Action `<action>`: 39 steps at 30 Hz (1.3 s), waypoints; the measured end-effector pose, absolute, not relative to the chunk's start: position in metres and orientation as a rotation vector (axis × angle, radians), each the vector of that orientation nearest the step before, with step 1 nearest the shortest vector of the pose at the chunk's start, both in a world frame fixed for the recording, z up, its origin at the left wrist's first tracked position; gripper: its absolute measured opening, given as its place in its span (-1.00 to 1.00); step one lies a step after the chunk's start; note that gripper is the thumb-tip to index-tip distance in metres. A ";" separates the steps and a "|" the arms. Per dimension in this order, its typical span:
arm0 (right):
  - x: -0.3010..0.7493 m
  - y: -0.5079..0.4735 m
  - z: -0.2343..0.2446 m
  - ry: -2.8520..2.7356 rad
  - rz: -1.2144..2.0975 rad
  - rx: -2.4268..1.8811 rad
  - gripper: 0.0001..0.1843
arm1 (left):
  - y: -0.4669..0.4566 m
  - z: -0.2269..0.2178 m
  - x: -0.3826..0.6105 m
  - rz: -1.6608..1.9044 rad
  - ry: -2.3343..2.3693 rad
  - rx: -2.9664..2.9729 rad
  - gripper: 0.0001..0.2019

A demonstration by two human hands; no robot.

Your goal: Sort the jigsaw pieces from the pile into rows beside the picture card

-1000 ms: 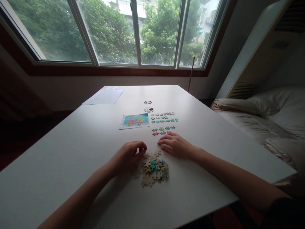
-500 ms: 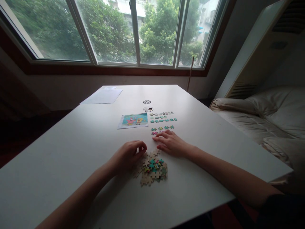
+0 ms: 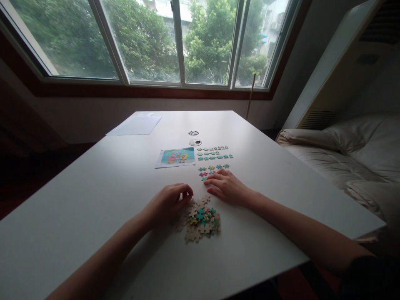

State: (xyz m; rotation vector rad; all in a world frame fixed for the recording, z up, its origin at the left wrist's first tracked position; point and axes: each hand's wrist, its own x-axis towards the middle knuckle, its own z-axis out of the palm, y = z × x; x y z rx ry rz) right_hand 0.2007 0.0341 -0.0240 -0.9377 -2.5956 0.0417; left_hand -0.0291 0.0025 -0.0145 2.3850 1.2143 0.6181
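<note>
Over the near rows of laid-out puzzle pieces (image 3: 211,168) lies my right hand (image 3: 226,186), fingers stretched and slightly spread. Its fingertips are at a small teal puzzle piece (image 3: 204,178) on the table; part of the row is hidden under the hand. My left hand (image 3: 171,202) rests at the left edge of a loose heap of puzzle pieces (image 3: 200,229), with fingers curled in and thumb close to the forefinger. Whether a piece is inside them is hidden. Most heap pieces show plain brown backs, some teal or yellow faces.
A cartoon picture sheet (image 3: 177,157) lies left of the rows. Beyond are two round table inserts (image 3: 195,142) and white paper (image 3: 134,126) at the far left of the white table (image 3: 78,200). A cushioned sofa (image 3: 328,160) stands to the right.
My right hand has drawn back slightly to the right, and a teal puzzle piece now shows at its fingertips, below the pink one. My left hand has hardly moved.
</note>
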 end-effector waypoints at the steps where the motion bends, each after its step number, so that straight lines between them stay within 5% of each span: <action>1: 0.201 0.034 -0.024 -2.595 0.041 -0.936 -0.65 | 0.003 -0.014 -0.029 0.620 1.211 2.386 -0.88; 28: 0.202 0.031 -0.016 -2.551 0.047 -0.787 -0.72 | 0.003 -0.014 -0.033 0.451 1.232 2.534 -0.77; 39: 0.197 0.023 -0.015 -2.535 0.024 -0.732 -0.75 | 0.006 -0.011 -0.027 0.935 1.417 2.184 -0.78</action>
